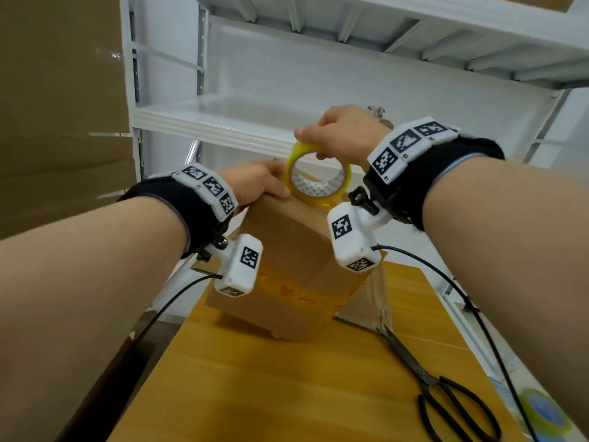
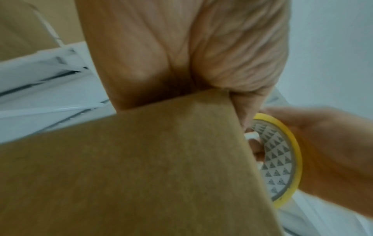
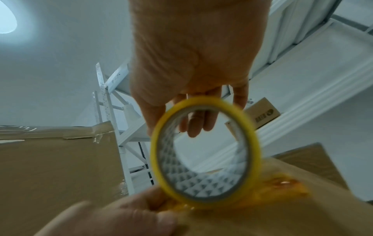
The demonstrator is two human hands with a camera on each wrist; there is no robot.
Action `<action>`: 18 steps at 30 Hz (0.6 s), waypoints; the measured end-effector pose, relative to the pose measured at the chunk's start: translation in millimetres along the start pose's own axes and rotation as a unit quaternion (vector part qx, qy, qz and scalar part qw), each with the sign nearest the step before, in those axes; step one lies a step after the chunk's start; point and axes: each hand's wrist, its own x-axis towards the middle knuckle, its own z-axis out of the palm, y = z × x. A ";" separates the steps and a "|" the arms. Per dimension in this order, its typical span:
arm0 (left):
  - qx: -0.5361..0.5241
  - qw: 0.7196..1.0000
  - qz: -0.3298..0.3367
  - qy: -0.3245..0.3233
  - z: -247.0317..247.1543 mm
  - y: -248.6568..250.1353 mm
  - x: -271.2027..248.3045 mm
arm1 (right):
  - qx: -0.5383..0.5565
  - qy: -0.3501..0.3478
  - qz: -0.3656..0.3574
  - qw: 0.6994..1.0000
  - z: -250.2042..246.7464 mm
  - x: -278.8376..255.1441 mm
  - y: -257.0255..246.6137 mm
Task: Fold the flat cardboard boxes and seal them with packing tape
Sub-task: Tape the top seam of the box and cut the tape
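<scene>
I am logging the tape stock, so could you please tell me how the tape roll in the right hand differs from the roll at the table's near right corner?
The held tape roll stands on edge on the cardboard box, gripped by the right hand; the spare roll lies flat on the table, untouched. The held roll's core has a grey triangle print; the spare roll's centre looks blue. Both have yellowish tape.

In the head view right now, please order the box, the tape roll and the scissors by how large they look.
1. Box, the largest.
2. Scissors; they lie nearer the camera, so their look is somewhat enlarged.
3. Tape roll, the smallest, held by the right hand.
</scene>
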 end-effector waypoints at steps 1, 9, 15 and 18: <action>-0.022 1.000 -0.007 -0.002 -3.9 -6.8 -1.1 | 0.013 -0.018 -0.007 1.000 3.8 -0.5 2.4; -0.078 0.993 -0.088 0.025 -7.7 -41.4 -7.6 | 0.100 -0.138 0.004 0.985 47.0 -0.9 -0.5; 0.018 0.989 -0.135 0.058 -7.3 -34.0 -2.4 | 0.117 -0.090 0.008 0.989 50.4 -1.8 4.1; 0.047 0.987 -0.143 0.054 -3.2 -27.4 1.4 | 0.113 -0.015 0.006 0.993 53.0 -0.1 11.1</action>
